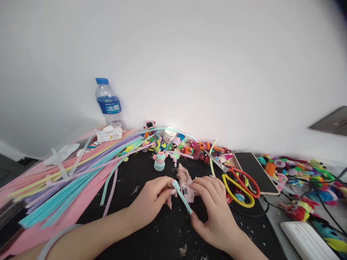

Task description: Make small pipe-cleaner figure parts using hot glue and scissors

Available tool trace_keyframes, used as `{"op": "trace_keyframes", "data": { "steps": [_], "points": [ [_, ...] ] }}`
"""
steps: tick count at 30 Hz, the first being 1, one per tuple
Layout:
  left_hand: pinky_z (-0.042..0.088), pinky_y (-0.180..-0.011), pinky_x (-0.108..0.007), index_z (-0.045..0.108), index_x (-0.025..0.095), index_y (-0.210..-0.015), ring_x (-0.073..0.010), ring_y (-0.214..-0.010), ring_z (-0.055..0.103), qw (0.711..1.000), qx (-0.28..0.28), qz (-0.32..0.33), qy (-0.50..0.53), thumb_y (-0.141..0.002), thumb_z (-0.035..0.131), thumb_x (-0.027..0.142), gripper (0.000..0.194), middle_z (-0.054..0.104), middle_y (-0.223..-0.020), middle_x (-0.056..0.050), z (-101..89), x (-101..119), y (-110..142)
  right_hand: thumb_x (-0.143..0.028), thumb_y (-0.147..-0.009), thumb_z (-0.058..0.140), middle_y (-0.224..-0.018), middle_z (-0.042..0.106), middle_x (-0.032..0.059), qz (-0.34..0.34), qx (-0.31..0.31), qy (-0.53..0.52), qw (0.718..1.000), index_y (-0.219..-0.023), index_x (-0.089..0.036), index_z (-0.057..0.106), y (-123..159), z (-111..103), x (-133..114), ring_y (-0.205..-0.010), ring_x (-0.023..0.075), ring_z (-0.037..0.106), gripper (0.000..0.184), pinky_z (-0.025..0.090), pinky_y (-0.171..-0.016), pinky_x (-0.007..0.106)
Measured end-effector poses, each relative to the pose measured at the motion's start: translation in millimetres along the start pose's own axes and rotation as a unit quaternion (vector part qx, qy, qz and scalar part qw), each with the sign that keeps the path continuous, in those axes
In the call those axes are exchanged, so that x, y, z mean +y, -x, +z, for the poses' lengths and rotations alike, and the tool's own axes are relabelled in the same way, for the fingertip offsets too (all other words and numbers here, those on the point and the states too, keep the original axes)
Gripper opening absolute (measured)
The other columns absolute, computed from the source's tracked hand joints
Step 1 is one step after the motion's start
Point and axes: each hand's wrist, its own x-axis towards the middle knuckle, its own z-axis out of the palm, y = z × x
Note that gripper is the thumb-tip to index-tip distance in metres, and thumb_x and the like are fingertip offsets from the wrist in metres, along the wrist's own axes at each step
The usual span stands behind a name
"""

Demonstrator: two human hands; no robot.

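My left hand (pixel 151 200) pinches the upper end of a short teal pipe cleaner (pixel 182 197), fingers closed on it. My right hand (pixel 214 213) grips the lower end of the same pipe cleaner with thumb and fingers curled. Just behind the hands lies a pink glue gun (pixel 185 184) on the black mat (pixel 151 231). A small teal and pink pipe-cleaner figure (pixel 159 161) stands a little farther back.
Long pipe cleaners (pixel 67 177) in pink, purple and teal fan out at the left. A water bottle (pixel 109 104) stands by the wall. Scissors (pixel 238 184), a phone (pixel 254 171), colourful craft pieces (pixel 298 169) and a white power strip (pixel 306 240) lie at the right.
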Motion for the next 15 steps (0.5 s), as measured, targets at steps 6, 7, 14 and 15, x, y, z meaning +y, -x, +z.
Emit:
{"op": "trace_keyframes", "data": {
  "steps": [6, 7, 14, 15],
  "points": [
    [0.043, -0.065, -0.022, 0.057, 0.018, -0.083, -0.0114, -0.058, 0.055, 0.999, -0.042, 0.024, -0.024, -0.087, 0.043, 0.015, 0.014, 0.055, -0.064, 0.003, 2.2, 1.7, 2.0, -0.011, -0.08, 0.057, -0.091, 0.064, 0.0061, -0.066, 0.023, -0.053, 0.996, -0.102, -0.018, 0.054, 4.9, 2.7, -7.8, -0.085, 0.0221, 0.055, 0.024, 0.036, -0.083, 0.043],
    [0.043, -0.065, -0.022, 0.057, 0.018, -0.083, -0.0114, -0.058, 0.055, 0.998, -0.046, 0.028, -0.027, -0.087, 0.043, 0.014, 0.015, 0.055, -0.064, 0.004, 2.3, 2.2, 2.3, -0.008, -0.081, 0.055, -0.088, 0.064, 0.0054, -0.066, 0.028, -0.059, 0.996, -0.1, -0.018, 0.054, 5.9, 3.1, -7.7, -0.081, 0.0206, 0.055, 0.022, 0.038, -0.08, 0.041],
    [0.043, -0.064, -0.022, 0.058, 0.018, -0.084, -0.0116, -0.058, 0.056, 0.998, -0.053, 0.03, -0.036, -0.087, 0.043, 0.014, 0.016, 0.055, -0.064, 0.004, 2.8, 1.0, 2.6, -0.012, -0.084, 0.055, -0.08, 0.062, 0.0057, -0.032, 0.026, -0.083, 0.996, -0.1, -0.018, 0.056, 11.0, 8.7, -3.5, -0.073, 0.019, 0.055, 0.016, 0.044, -0.066, 0.033],
    [0.043, -0.065, -0.022, 0.058, 0.018, -0.085, -0.0116, -0.058, 0.056, 0.997, -0.053, 0.03, -0.038, -0.087, 0.043, 0.015, 0.015, 0.056, -0.064, 0.004, 2.9, 0.9, 2.6, -0.016, -0.084, 0.057, -0.079, 0.062, 0.0057, -0.032, 0.025, -0.08, 0.996, -0.099, -0.018, 0.056, 11.2, 9.5, -3.6, -0.072, 0.0191, 0.056, 0.016, 0.044, -0.066, 0.033]
  ]
}}
